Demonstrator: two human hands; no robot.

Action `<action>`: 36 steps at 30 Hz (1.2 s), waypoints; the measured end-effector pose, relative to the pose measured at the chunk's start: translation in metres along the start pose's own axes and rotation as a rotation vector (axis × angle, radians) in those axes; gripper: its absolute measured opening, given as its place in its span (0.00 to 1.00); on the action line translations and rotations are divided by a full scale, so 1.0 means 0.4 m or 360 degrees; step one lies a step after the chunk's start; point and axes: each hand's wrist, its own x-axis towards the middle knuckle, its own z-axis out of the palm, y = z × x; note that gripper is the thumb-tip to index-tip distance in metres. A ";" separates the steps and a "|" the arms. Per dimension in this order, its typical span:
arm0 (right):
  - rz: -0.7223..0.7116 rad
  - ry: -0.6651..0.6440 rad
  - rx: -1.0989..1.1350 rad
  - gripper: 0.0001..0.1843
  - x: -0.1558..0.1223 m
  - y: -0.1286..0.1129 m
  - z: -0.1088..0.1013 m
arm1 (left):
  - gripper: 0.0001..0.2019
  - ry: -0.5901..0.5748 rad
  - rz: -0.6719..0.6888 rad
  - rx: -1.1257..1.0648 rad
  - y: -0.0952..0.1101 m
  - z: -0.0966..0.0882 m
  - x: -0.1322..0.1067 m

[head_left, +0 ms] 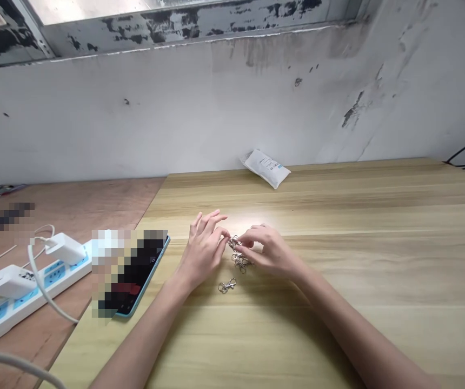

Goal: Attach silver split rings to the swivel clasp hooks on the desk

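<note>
Metal swivel clasps (pixel 239 260) lie in a small tangled heap on the wooden table (pixel 338 216), between the two hands, with the heap running roughly away from the person. The upper clasp (pixel 232 242) is raised at the far end of the heap, and the left hand (pixel 204 249) reaches it from the left with thumb and forefinger closed against it, its other fingers curled above. The right hand (pixel 271 251) comes in from the right, its fingertips (pixel 244 244) bent down over the same spot, though they hide too much to tell whether they grip or only touch. A lone clasp (pixel 227 286) lies slantwise on the wood, just below the heap and nearer the left wrist. Left of the hands sit a phone (pixel 153 283) in a blue case and, beyond the table's left edge, a white power strip (pixel 25 294). Far ahead, a white packet (pixel 265 168) leans at the back edge against the scuffed wall (pixel 175 119).
</note>
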 end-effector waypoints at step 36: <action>-0.0692 0.0045 -0.1040 0.18 -0.010 -0.023 0.082 | 0.09 -0.0225 -0.0120 -0.0281 -0.020 -0.007 0.002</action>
